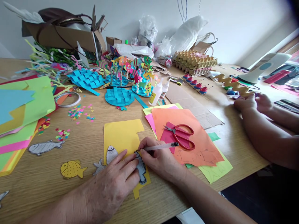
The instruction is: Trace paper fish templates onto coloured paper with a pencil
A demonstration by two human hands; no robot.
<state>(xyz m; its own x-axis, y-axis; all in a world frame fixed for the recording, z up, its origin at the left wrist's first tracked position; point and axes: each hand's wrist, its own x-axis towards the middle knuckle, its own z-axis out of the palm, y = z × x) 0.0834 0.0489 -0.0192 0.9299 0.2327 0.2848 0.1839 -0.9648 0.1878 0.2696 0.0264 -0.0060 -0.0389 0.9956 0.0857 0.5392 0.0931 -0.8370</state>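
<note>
My right hand point(155, 155) is closed round a pen point(161, 146), its tip at the upper edge of a grey paper fish point(141, 169). That fish lies on a sheet of yellow paper point(121, 130) with cut-out corners. My left hand point(119, 179) rests flat on the sheet with fingers stretched out, pressing near the fish. Another grey paper fish point(111, 154) shows just above my left fingers. A grey starfish-like cut-out point(98, 166) is partly hidden beside that hand. Further left lie a yellow dotted fish point(73, 169) and a long grey fish point(45, 147).
Red-handled scissors point(184, 133) lie on orange paper point(203, 149) at the right. Glue bottles point(156, 93) stand behind, near blue woven paper discs point(119, 96). Coloured sheets point(25, 115) are stacked left, near a tape roll point(67, 99). Another person's hands point(252, 102) work at right.
</note>
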